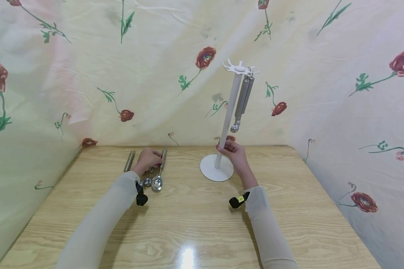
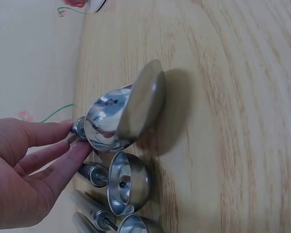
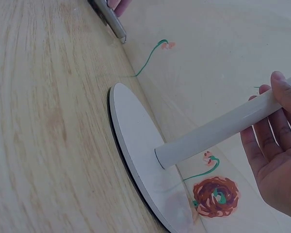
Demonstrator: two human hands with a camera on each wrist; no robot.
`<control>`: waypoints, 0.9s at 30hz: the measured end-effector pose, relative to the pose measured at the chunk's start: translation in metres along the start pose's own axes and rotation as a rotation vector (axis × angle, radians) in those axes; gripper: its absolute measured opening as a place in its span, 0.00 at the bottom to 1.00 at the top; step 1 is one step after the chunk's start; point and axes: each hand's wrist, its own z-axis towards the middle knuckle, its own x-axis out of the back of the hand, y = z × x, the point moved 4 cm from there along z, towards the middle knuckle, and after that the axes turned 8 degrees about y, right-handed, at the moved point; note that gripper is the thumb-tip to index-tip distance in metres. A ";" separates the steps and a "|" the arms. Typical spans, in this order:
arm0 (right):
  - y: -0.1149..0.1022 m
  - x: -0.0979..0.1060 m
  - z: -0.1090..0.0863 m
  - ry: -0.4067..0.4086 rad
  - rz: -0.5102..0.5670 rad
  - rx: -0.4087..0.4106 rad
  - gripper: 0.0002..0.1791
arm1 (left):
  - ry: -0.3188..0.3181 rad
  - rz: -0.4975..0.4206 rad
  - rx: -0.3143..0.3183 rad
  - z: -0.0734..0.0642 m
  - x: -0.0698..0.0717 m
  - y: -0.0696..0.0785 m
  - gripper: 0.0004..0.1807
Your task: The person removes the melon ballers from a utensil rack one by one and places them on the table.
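My left hand (image 1: 149,158) pinches the steel handle of an ice cream scoop (image 1: 157,183) at the back left of the table. Its deep, shiny bowl (image 2: 104,119) faces the left wrist camera, close over the wood. Beside it lie smaller round-bowled scoops (image 2: 140,187), partly hidden by my hand and sleeve in the head view. My right hand (image 1: 235,154) grips the white pole (image 3: 208,136) of an upright stand, low down above its round base (image 1: 208,168). Steel-handled utensils (image 1: 244,95) hang from the hooked top (image 1: 237,68), one ending in a small round scoop (image 1: 235,127).
Another steel handle (image 1: 129,160) lies left of my left hand. A flower-patterned cloth (image 1: 161,56) rises behind the wooden table (image 1: 188,209) and along both sides. Black cameras (image 1: 141,198) are strapped to both wrists.
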 end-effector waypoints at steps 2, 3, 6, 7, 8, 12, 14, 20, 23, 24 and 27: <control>0.000 0.000 0.000 0.002 -0.001 -0.003 0.20 | 0.008 0.015 -0.005 -0.002 0.001 0.002 0.20; 0.000 0.000 0.000 0.002 -0.003 -0.005 0.20 | 0.013 0.020 -0.009 -0.003 0.002 0.003 0.20; 0.000 -0.001 0.000 0.002 -0.003 -0.010 0.22 | 0.031 0.030 -0.012 -0.004 0.004 0.005 0.20; 0.000 -0.001 0.000 0.002 -0.005 -0.010 0.22 | 0.036 0.030 -0.013 -0.004 0.004 0.005 0.20; 0.000 -0.001 0.000 0.002 -0.004 -0.009 0.22 | 0.036 0.030 -0.015 -0.004 0.005 0.005 0.20; 0.000 0.000 0.000 -0.001 -0.001 -0.002 0.21 | 0.034 0.013 -0.019 -0.005 0.007 0.005 0.20; 0.000 0.000 0.000 -0.005 0.003 0.003 0.20 | 0.034 0.004 -0.015 -0.006 0.009 0.006 0.20; -0.003 0.000 0.000 -0.020 -0.001 0.011 0.20 | 0.034 -0.018 -0.018 -0.007 0.012 0.007 0.20; -0.003 0.001 0.000 -0.043 -0.009 0.019 0.20 | 0.018 -0.020 -0.019 -0.007 0.013 0.007 0.21; -0.003 0.001 0.000 -0.054 -0.011 0.023 0.21 | 0.016 -0.023 -0.018 -0.007 0.014 0.007 0.21; -0.003 0.002 0.000 -0.096 -0.030 0.029 0.23 | 0.011 -0.022 -0.021 -0.005 0.015 0.006 0.21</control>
